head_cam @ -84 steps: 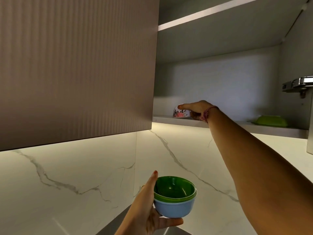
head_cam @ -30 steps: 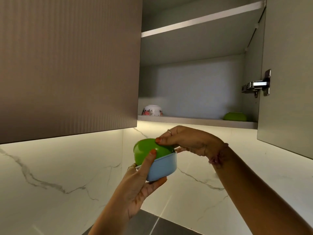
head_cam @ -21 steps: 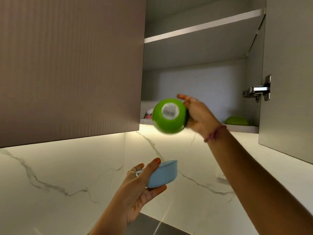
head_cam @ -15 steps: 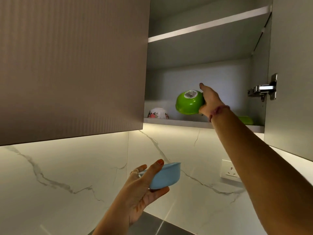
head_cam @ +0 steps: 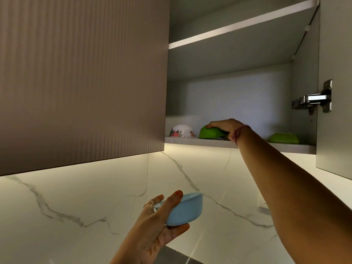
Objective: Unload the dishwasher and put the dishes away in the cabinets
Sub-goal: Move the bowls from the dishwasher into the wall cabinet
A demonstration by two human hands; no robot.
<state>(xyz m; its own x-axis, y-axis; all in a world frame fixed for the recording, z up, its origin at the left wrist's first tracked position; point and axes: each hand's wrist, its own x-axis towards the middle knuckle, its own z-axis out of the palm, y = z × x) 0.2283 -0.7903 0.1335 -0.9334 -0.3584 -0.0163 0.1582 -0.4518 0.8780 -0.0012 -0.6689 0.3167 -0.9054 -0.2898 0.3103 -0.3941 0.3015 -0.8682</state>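
Observation:
My right hand (head_cam: 225,126) reaches into the open wall cabinet and grips an upturned green bowl (head_cam: 210,133) on the lower shelf (head_cam: 247,145). Just left of it sits an upturned white bowl with red flowers (head_cam: 182,131). Another green dish (head_cam: 283,138) lies at the shelf's right end. Below the cabinet, my left hand (head_cam: 152,223) holds a light blue bowl (head_cam: 183,209), thumb on its rim and fingers under its base.
The closed ribbed cabinet door (head_cam: 82,79) fills the left. The open cabinet door (head_cam: 335,88) with its metal hinge (head_cam: 312,99) hangs at the right. An upper shelf (head_cam: 243,25) spans the cabinet. White marble backsplash (head_cam: 95,197) runs below.
My right hand lifted the green bowl out of the blue one, turned it over and carried it up onto the cabinet shelf beside the floral bowl. My left hand kept the blue bowl.

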